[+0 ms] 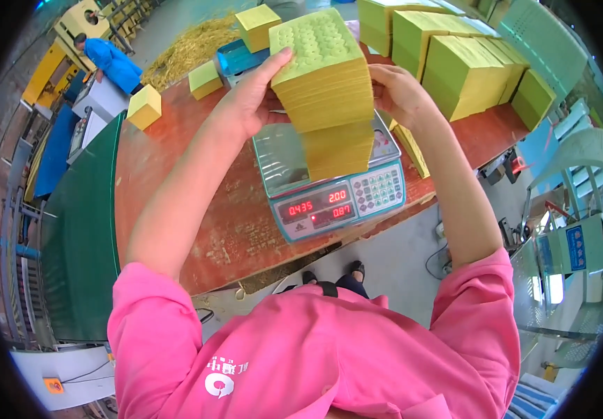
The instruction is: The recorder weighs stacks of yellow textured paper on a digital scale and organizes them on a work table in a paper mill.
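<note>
Between my two hands stands a thick stack of yellow paper [326, 91], its top sheet marked with rows of round patterns. My left hand [256, 94] grips its left side, thumb on the top edge and fingers partly hidden. On the opposite side my right hand [400, 94] holds the stack with bent fingers. Directly below, a narrower-looking yellow paper block [340, 152] rests on a digital scale [340, 206] with a lit red display and a keypad. Whether the held stack touches the block beneath, I cannot tell.
The scale stands on a worn red table [196, 230]. Small yellow paper blocks [144, 107] sit at the left and back, one by a blue tray [235, 59]. Larger paper stacks [465, 73] line the right. A person in blue [111, 63] works at the far left.
</note>
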`<act>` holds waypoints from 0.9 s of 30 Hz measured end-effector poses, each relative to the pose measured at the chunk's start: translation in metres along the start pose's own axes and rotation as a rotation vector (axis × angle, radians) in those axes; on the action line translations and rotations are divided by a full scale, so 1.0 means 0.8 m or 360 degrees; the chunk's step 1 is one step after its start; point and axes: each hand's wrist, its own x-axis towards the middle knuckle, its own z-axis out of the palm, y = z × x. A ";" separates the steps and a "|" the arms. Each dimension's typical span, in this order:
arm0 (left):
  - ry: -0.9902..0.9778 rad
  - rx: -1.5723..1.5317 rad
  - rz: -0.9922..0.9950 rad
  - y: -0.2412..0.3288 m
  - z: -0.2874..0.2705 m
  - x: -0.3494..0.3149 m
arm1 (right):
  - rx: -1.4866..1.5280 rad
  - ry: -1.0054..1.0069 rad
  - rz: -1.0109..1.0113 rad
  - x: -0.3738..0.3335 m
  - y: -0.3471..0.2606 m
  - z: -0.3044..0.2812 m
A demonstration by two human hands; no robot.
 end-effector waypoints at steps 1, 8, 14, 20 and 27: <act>0.0004 0.0006 -0.0011 -0.002 -0.001 0.000 | -0.0044 -0.0052 0.0036 -0.001 -0.001 0.001; 0.0098 0.0188 0.0044 -0.013 0.018 -0.018 | 0.0004 -0.0088 0.0107 -0.001 0.023 -0.015; 0.0177 0.0219 0.0053 -0.014 0.031 -0.028 | 0.0041 -0.0108 0.0109 -0.006 0.028 -0.014; 0.0195 0.0317 0.0040 -0.020 0.035 -0.023 | -0.0033 -0.0062 0.0125 -0.007 0.036 -0.022; 0.0340 0.0043 0.0400 -0.065 0.022 -0.001 | -0.0156 0.0217 -0.0185 -0.003 0.073 -0.028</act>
